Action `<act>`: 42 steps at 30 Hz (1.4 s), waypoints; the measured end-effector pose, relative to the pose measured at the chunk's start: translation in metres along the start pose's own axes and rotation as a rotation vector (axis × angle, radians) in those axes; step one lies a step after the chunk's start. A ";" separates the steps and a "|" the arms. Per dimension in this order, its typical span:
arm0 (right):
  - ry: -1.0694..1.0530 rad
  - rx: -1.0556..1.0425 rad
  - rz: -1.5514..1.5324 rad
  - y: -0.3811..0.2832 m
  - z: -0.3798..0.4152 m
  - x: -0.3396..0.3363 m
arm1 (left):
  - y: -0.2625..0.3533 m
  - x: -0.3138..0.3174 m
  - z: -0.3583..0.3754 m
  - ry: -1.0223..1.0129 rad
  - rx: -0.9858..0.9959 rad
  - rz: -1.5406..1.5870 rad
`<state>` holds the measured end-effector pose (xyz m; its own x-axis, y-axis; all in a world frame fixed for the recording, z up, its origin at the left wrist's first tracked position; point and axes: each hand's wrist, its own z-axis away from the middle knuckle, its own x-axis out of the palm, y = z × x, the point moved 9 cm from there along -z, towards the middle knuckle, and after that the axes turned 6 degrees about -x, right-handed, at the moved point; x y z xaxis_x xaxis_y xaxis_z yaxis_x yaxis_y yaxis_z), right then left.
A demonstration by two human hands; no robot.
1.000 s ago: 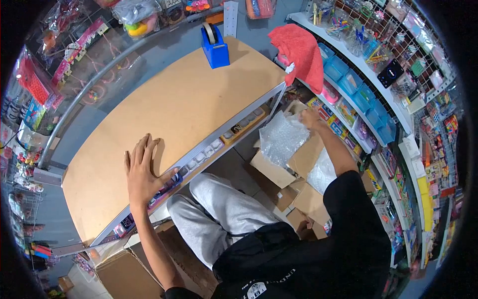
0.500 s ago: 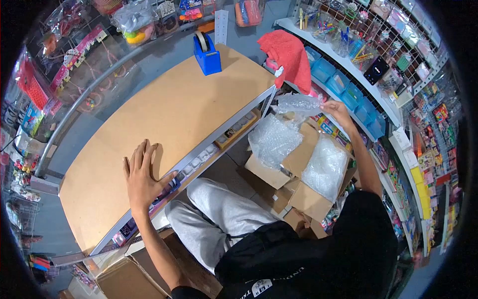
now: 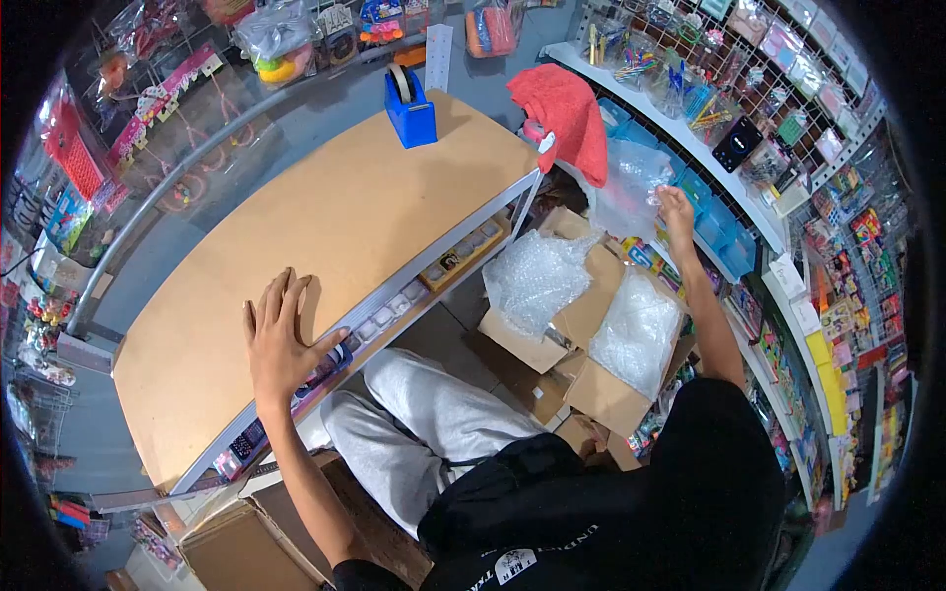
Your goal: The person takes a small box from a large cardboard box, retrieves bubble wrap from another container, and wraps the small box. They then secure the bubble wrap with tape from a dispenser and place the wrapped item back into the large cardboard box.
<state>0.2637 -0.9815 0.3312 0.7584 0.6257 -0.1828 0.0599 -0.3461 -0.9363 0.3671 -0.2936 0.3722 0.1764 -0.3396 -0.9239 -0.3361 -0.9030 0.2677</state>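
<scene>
A: Starting with the right hand, how far closed?

B: Nearly closed, with fingers curled in a pinch on the edge of clear plastic. Hard to make out the exact grip, with fingertips so small and plastic so see-through.

A: And where to look for that plastic?

B: Just left of the right hand, in front of the blue bins and beside the red cloth. Impossible to tell whether touching the cloth or only overlapping in view.

A: Below that hand, toward the body?

B: Open cardboard boxes, with bubble wrap in the nearer part and more, as a crumpled piece, farther left. Hidden beneath both: whatever lies inside.

A: Now over to the left hand.

B: Wide open, palm down on the tabletop, fingers spread and thumb out toward the front edge. Out of sight: the palm. Well beyond, to the right: a blue tape dispenser, upright.

A: Nearer the body from there?

B: Past the left forearm, another box, cut off by the bottom of the view.
</scene>
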 end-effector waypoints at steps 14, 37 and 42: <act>0.043 -0.207 0.127 -0.025 -0.008 0.000 | 0.004 0.001 0.001 -0.034 0.004 -0.009; 0.024 0.023 0.157 0.031 0.050 -0.028 | 0.236 0.349 0.022 -0.148 0.132 0.318; -0.360 -0.392 0.486 0.080 0.083 0.026 | 0.234 0.309 0.020 -0.087 0.122 0.533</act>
<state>0.2348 -0.9348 0.2270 0.5015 0.5055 -0.7022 0.0500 -0.8272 -0.5597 0.3246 -0.6042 0.1438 -0.1229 -0.7134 -0.6899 -0.4636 -0.5734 0.6755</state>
